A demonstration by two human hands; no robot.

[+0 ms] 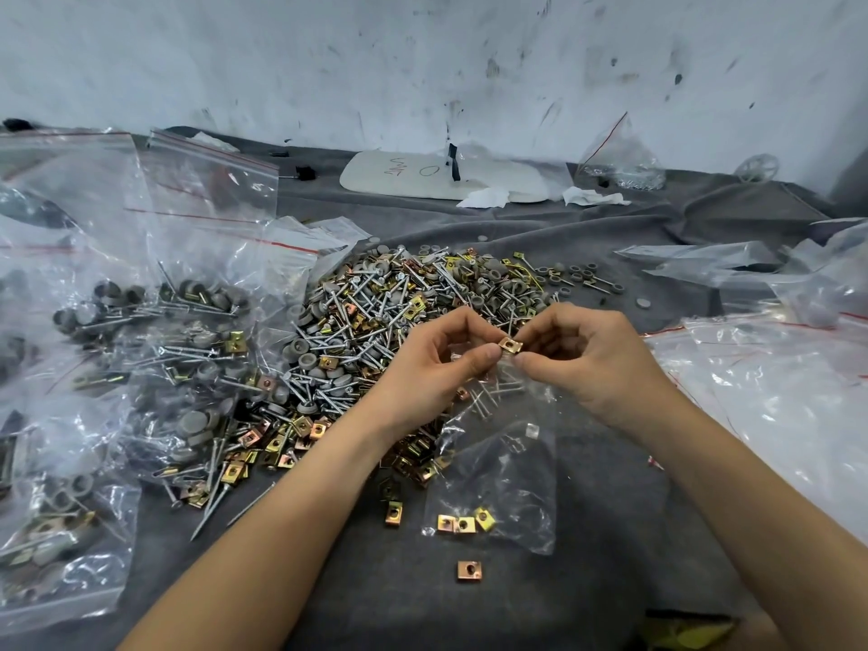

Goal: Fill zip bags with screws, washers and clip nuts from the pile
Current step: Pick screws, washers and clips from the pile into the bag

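A big pile [375, 331] of screws, grey washers and brass clip nuts covers the middle of the grey cloth. In front of it hangs a clear zip bag [502, 472] with three clip nuts at its bottom. My left hand [437, 364] pinches the bag's top edge on the left. My right hand [592, 354] pinches one brass clip nut [510, 344] right at the bag's mouth, touching my left fingertips. Whether the right hand also holds the bag's rim is unclear. A loose clip nut [469, 570] lies on the cloth below the bag.
Filled zip bags [141, 350] are heaped at the left. Empty clear bags [775, 368] lie at the right. A white board [422, 178] and crumpled tissue [592, 196] sit at the back near the scuffed wall. A yellow item [690, 634] shows at the bottom edge.
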